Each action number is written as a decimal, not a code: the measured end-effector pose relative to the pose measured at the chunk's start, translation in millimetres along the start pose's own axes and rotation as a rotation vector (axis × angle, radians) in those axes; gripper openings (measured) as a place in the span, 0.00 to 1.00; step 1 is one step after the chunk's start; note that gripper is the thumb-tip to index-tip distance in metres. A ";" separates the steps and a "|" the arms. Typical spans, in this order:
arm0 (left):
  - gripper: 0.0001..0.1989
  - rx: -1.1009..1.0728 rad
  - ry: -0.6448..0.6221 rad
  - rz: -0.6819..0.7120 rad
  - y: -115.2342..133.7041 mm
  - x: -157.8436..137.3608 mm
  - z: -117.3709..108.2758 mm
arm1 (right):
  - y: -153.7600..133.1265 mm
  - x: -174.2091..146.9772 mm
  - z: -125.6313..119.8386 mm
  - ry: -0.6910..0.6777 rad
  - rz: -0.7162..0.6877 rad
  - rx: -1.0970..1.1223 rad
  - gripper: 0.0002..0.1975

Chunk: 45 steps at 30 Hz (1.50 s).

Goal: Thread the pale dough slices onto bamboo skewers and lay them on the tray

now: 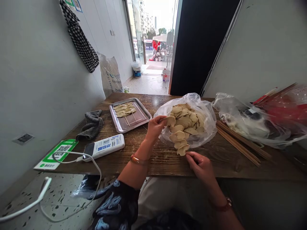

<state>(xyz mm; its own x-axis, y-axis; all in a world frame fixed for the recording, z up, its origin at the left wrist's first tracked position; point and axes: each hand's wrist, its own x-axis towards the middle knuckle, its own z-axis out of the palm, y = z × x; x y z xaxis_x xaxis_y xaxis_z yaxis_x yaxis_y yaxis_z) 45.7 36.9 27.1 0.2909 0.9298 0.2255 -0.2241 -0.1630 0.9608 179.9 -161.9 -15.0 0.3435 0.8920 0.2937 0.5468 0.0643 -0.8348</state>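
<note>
My left hand [156, 126] pinches a thin, pale beige slice [170, 121] at the near left edge of an open plastic bag [209, 131]. Inside the bag lies a heap of similar slices [185, 116]. My right hand [200, 164] is closed at the lower end of a row of threaded slices [181, 145], where a skewer tip seems to show; most of that skewer is hidden. The row runs from the bag's near rim down toward my right fingers. To the left, a metal tray [122, 128] holds finished-looking skewers of slices [124, 109].
Bare wooden skewers [237, 142] lie right of the bag, beside clear and red plastic bags [254, 124]. On the left are a grey cloth [90, 124], a white power bank [109, 146] with a cable, and a green QR card [57, 155]. The wooden table's front edge runs below my hands.
</note>
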 end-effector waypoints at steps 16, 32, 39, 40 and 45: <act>0.08 0.035 0.011 0.066 2.6 0.0 1.3 | 7.3 -0.1 4.7 -0.016 -0.028 -0.042 0.15; 0.11 0.034 -0.051 0.019 2.5 -3.0 3.7 | 6.7 -0.9 6.2 0.023 -0.057 -0.044 0.13; 0.15 -0.257 -0.064 -0.131 5.4 -4.7 1.1 | 9.7 -4.3 6.0 0.052 -0.056 -0.045 0.13; 0.16 -0.285 -0.063 -0.152 6.0 -4.9 1.1 | 10.0 -4.7 6.1 0.051 -0.057 -0.046 0.13; 0.18 -0.386 -0.064 -0.237 8.5 -5.2 0.8 | 9.7 -5.4 6.1 0.040 -0.053 -0.055 0.14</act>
<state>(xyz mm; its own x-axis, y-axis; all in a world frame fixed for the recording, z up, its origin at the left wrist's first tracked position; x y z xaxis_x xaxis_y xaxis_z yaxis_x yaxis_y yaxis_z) 43.0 30.5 34.2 0.4301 0.9023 0.0280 -0.4715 0.1981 0.8593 178.7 -163.4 -27.5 0.3423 0.8696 0.3560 0.6061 0.0852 -0.7908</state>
